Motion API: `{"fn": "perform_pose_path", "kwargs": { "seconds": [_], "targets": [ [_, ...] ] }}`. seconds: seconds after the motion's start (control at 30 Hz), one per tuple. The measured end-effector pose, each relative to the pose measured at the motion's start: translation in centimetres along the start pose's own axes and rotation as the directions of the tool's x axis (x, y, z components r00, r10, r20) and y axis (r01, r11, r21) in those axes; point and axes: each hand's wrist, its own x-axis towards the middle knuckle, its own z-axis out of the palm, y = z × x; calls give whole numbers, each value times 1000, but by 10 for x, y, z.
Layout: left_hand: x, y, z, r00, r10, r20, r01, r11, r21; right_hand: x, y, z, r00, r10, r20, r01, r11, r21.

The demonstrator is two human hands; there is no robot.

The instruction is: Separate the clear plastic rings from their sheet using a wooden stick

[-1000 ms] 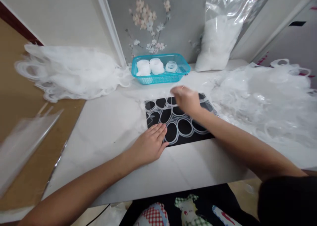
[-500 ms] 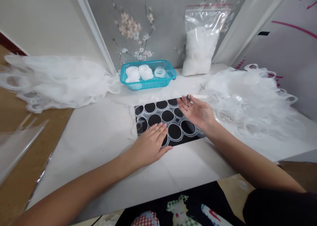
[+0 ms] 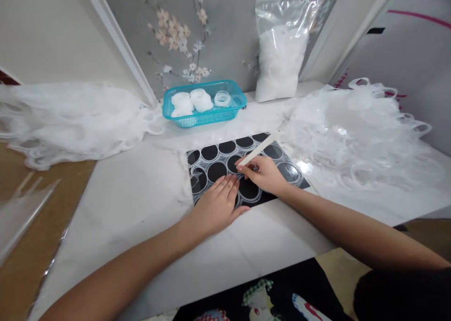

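Both hands engage the ring-patterned sheet (image 3: 216,171), frame centre: my left hand (image 3: 217,208) lies flat, fingers together; my right hand (image 3: 263,173) pinches a white stick (image 3: 260,149). Work appears partway: white rings (image 3: 201,100) occupy the blue basket (image 3: 207,119), upper centre; the sheet's outlines remain.

Basket (image 3: 206,119) behind sheet (image 3: 217,171), left of bag (image 3: 281,63)

Small indoor work corner, in a home or a modest workshop; which is unclear. A marble-look table (image 3: 134,203) stands by a grey wall panel (image 3: 232,25) with blossoms, its back lined with white looped material (image 3: 355,128), a blue basket (image 3: 202,119) and a filled zip bag (image 3: 282,60).
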Motion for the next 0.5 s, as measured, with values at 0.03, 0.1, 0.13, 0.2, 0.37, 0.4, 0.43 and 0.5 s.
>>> {"fn": "perform_pose_path", "kwargs": {
  "seconds": [0.03,0.1,0.13,0.2,0.37,0.4,0.43,0.5],
  "targets": [
    [0,0,1,1000,2,-2,-2,1000,6,0,1,1,1000,-1,3,2,1000,-25],
    [0,1,1,1000,5,-1,-5,1000,19,0,1,1,1000,-1,5,2,999,-44],
    [0,1,2,1000,6,-2,-6,1000,24,0,1,0,1000,-1,5,1,999,-48],
    [0,2,3,1000,3,-2,-3,1000,26,1,1,-1,1000,0,8,1,998,-58],
    [-1,2,2,1000,-12,15,12,1000,-14,0,0,-1,999,-34,13,35,990,-133],
    [-1,2,1,1000,-16,24,16,999,-28,-3,-1,0,998,-61,18,63,982,-177],
    [0,2,0,999,-19,37,21,999,-46,-7,-1,1,995,-94,29,98,967,-236],
    [1,2,-3,998,-22,61,27,996,-86,-16,-3,6,988,-141,64,155,910,-385]
  ]
}}
